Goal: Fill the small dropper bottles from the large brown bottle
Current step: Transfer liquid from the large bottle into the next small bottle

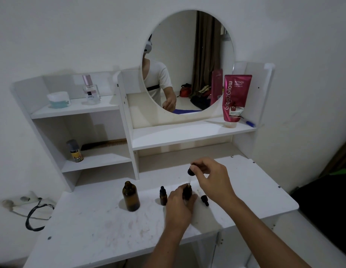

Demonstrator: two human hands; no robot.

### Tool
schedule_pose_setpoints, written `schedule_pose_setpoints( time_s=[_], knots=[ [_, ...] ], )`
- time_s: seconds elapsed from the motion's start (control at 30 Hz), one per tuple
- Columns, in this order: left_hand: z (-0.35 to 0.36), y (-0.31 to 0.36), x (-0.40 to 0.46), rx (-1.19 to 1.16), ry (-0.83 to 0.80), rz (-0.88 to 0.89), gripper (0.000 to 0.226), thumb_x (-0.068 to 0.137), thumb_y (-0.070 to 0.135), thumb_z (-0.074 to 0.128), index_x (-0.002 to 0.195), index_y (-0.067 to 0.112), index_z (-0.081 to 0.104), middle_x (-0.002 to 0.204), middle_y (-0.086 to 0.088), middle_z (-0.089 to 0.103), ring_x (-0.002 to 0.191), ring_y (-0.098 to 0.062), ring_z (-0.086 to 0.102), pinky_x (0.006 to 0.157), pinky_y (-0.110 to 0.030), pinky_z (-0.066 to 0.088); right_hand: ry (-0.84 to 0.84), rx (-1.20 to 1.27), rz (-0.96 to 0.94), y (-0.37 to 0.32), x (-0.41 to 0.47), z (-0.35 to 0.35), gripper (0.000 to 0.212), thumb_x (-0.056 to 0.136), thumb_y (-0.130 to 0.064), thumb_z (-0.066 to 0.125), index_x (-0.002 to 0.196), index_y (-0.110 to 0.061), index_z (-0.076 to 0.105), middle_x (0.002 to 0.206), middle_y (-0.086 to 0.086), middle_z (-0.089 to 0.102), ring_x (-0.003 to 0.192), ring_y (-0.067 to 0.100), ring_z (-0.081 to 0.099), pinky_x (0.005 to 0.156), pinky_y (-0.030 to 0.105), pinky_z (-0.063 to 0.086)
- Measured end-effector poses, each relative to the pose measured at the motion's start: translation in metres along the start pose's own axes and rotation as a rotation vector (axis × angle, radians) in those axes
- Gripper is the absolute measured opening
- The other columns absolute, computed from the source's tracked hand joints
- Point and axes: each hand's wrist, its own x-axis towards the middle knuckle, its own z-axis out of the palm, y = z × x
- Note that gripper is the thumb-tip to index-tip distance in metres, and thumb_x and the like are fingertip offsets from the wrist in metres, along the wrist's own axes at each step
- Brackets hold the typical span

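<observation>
The large brown bottle (131, 198) stands uncapped on the white vanity top (90, 225), left of my hands. A small brown dropper bottle (163, 196) with its black cap on stands next to it. My left hand (179, 204) grips a second small brown bottle (187, 191), mostly hidden by the fingers. My right hand (210, 176) pinches a dropper (190, 174) by its black bulb, the glass tip pointing down at the held bottle's mouth. Another black dropper cap (204, 200) lies on the top, right of my left hand.
Shelves rise behind the work area, with a round mirror (187, 60), a pink tube (236, 97), a perfume bottle (90, 89), a jar (58, 99) and a small spray can (75, 151). A power strip and black cable (32, 211) lie to the left.
</observation>
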Motion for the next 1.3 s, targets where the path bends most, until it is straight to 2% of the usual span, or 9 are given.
schedule_pose_setpoints(
  time_s=[0.13, 0.3, 0.57, 0.63, 0.77, 0.93, 1.03, 1.2, 1.3],
  knots=[
    [-0.005, 0.003, -0.009, -0.009, -0.031, -0.027, 0.051, 0.093, 0.054, 0.063, 0.137, 0.031, 0.053, 0.126, 0.014, 0.061, 0.116, -0.008, 0.058, 0.103, -0.031, 0.051, 0.066, -0.045, -0.088, -0.016, 0.0, -0.009, 0.008, 0.095, -0.011, 0.071, 0.101, -0.016, 0.074, 0.091, -0.011, 0.074, 0.088, 0.003, 0.072, 0.082, 0.012, 0.054],
    [-0.019, 0.004, -0.033, -0.029, -0.061, -0.036, 0.054, 0.096, 0.041, 0.065, 0.145, 0.029, 0.046, 0.146, 0.013, 0.053, 0.135, -0.008, 0.049, 0.115, -0.032, 0.042, 0.096, -0.036, -0.153, -0.036, -0.006, -0.012, 0.009, 0.094, -0.009, 0.073, 0.099, -0.015, 0.075, 0.088, -0.015, 0.072, 0.087, -0.004, 0.069, 0.079, 0.006, 0.051],
    [-0.071, -0.004, -0.073, -0.189, -0.12, -0.137, 0.057, 0.097, 0.033, 0.066, 0.149, 0.031, 0.043, 0.146, 0.016, 0.053, 0.134, -0.003, 0.05, 0.115, -0.031, 0.039, -0.017, 0.021, -0.199, -0.066, -0.017, 0.033, 0.01, 0.093, -0.014, 0.074, 0.102, -0.01, 0.076, 0.093, -0.005, 0.075, 0.09, 0.001, 0.07, 0.08, 0.007, 0.051],
    [-0.087, -0.012, -0.078, -0.171, -0.144, -0.153, 0.054, 0.097, 0.035, 0.066, 0.146, 0.031, 0.046, 0.142, 0.018, 0.057, 0.13, -0.003, 0.054, 0.112, -0.027, 0.042, -0.047, 0.052, -0.201, -0.077, -0.019, 0.047, 0.009, 0.094, -0.016, 0.073, 0.102, -0.013, 0.075, 0.094, -0.008, 0.074, 0.09, -0.001, 0.069, 0.081, 0.007, 0.05],
    [-0.118, -0.031, -0.084, -0.124, -0.038, -0.161, 0.036, 0.097, 0.03, 0.067, 0.132, 0.033, 0.058, 0.119, 0.023, 0.065, 0.106, 0.008, 0.06, 0.086, 0.0, 0.044, -0.11, 0.128, -0.197, -0.097, -0.02, 0.069, 0.009, 0.096, -0.013, 0.07, 0.104, -0.015, 0.074, 0.096, -0.012, 0.072, 0.093, -0.004, 0.068, 0.082, 0.004, 0.047],
    [-0.14, -0.049, -0.079, -0.127, 0.233, -0.188, 0.026, 0.094, 0.026, 0.071, 0.112, 0.035, 0.056, 0.111, 0.02, 0.06, 0.092, 0.002, 0.062, 0.073, -0.004, 0.052, -0.079, 0.174, -0.209, -0.111, -0.013, 0.087, 0.012, 0.096, -0.015, 0.07, 0.107, -0.012, 0.075, 0.099, -0.006, 0.075, 0.093, 0.0, 0.069, 0.083, 0.006, 0.049],
    [-0.141, -0.055, -0.068, -0.169, 0.278, -0.238, 0.043, 0.088, 0.02, 0.077, 0.122, 0.028, 0.052, 0.123, 0.012, 0.055, 0.094, 0.001, 0.059, 0.068, -0.001, 0.046, -0.04, 0.196, -0.227, -0.119, -0.007, 0.092, 0.011, 0.096, -0.012, 0.069, 0.106, -0.011, 0.074, 0.099, -0.003, 0.075, 0.094, 0.002, 0.07, 0.084, 0.007, 0.049],
    [-0.137, -0.063, -0.044, -0.17, 0.271, -0.251, 0.073, 0.083, 0.025, 0.083, 0.142, 0.023, 0.041, 0.137, 0.013, 0.041, 0.12, -0.013, 0.053, 0.105, -0.031, 0.05, -0.021, 0.178, -0.284, -0.121, 0.003, 0.1, 0.011, 0.097, -0.01, 0.067, 0.107, -0.011, 0.073, 0.101, -0.001, 0.074, 0.095, 0.008, 0.07, 0.088, 0.015, 0.054],
    [-0.134, -0.068, -0.035, -0.174, 0.262, -0.22, 0.065, 0.085, 0.029, 0.081, 0.138, 0.027, 0.042, 0.138, 0.01, 0.051, 0.123, -0.014, 0.056, 0.106, -0.034, 0.051, -0.043, 0.135, -0.314, -0.115, 0.007, 0.106, 0.011, 0.097, -0.01, 0.067, 0.106, -0.011, 0.073, 0.1, 0.0, 0.073, 0.094, 0.007, 0.07, 0.087, 0.013, 0.052]
  ],
)
